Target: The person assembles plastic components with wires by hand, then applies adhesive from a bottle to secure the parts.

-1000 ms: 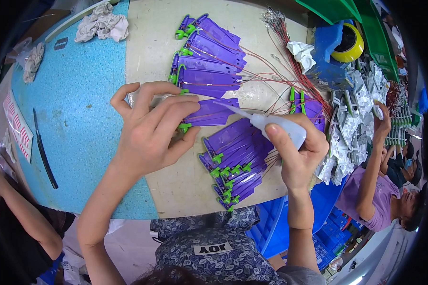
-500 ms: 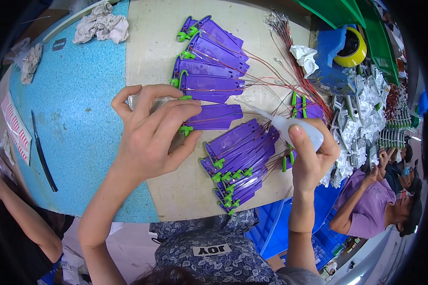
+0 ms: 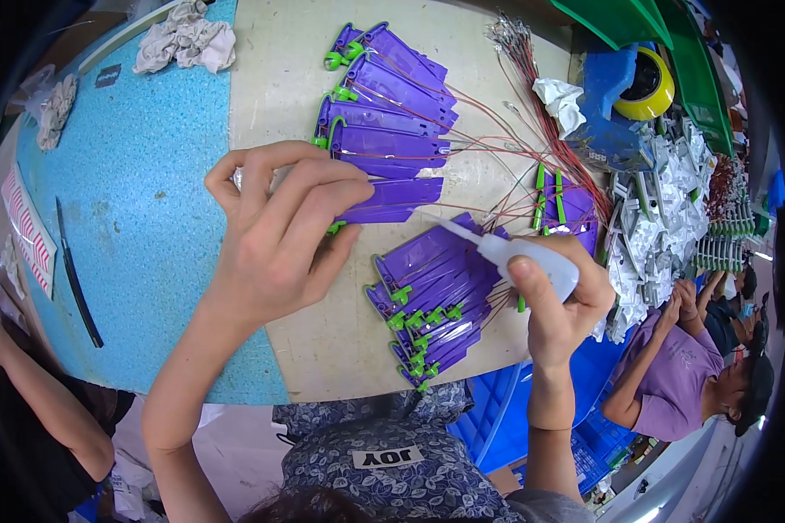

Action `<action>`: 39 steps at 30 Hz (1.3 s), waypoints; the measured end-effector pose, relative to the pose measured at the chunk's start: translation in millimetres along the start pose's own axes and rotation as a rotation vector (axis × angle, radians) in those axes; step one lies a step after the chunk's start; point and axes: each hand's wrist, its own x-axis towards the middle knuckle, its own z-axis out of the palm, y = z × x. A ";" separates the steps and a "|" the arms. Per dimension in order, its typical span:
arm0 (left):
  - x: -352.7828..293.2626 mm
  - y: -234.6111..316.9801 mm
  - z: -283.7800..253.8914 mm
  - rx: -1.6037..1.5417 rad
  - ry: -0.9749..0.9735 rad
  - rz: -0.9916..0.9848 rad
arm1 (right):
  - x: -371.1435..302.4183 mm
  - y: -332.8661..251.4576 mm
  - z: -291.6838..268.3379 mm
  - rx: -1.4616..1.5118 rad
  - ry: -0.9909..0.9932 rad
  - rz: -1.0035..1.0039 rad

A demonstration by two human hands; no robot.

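Left hand: the left hand (image 3: 279, 240) is curled, fingers pressed down on one purple part (image 3: 391, 200) to pin it flat to the beige board (image 3: 270, 78).
Right hand: the right hand (image 3: 558, 301) is closed around a small white squeeze bottle (image 3: 519, 254), its thin nozzle angled up-left toward the pinned part.
Part held: it lies at mid-board, just below the upper stack (image 3: 388, 96) of similar purple parts with green clips, and above the lower stack (image 3: 436, 292).
Nozzle: the tip is near the right end of the pinned part; contact cannot be told.
Wires: red wires (image 3: 541, 105) fan across the parts from upper right.
Doing it well: the part is best kept pinned flat, the tip steadied just over the spot, and the bottle squeezed lightly so that little is spilled.
Risk: wires and neighbouring parts could be smeared if the nozzle drifts.
Around: rags (image 3: 187, 39) lie on the blue mat (image 3: 139, 200); a yellow tape roll (image 3: 645, 83) sits upper right; another person (image 3: 698, 366) is seated at right.
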 end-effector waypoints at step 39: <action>-12.0 19.6 0.1 0.059 -0.088 0.080 | -8.6 -8.2 -13.2 0.067 0.104 0.048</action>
